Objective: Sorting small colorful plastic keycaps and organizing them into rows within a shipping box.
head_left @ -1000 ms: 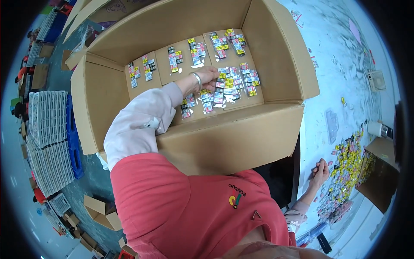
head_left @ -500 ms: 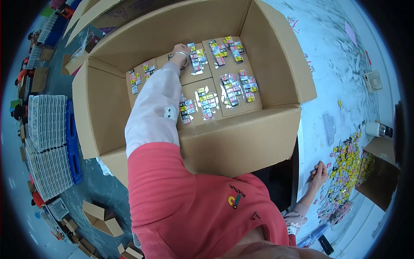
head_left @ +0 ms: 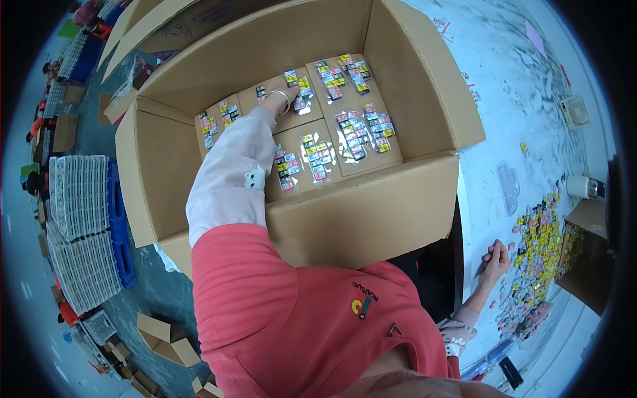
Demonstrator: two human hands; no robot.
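Observation:
My left hand (head_left: 285, 99), with a silvery bangle at the wrist, reaches into a large open cardboard box (head_left: 358, 215). It rests over a clear pack of small colourful blocks (head_left: 304, 86); its fingertips are hidden, so its grip cannot be made out. Similar packs lie flat around it on cardboard sheets (head_left: 302, 131), among them a shiny pack (head_left: 317, 158) nearer me and another pack (head_left: 330, 79) to the right. On the table at right, my right hand (head_left: 495, 262) is closed, fingers curled together beside loose small pieces. Whatever those fingers hold, if anything, is hidden.
A heap of yellow, pink and grey pieces (head_left: 539, 255) spreads over the marbled white table (head_left: 488, 179), beside a tipped cardboard box (head_left: 585, 268). A clear plastic tray (head_left: 509, 189) lies farther back. White crates (head_left: 78, 199) stand on the left; an open carton (head_left: 166, 338) is on the floor.
My left hand has come from the pack's far left edge nearer to me, over its middle. My right hand remains on the table, closed. The whole view has shifted slightly.

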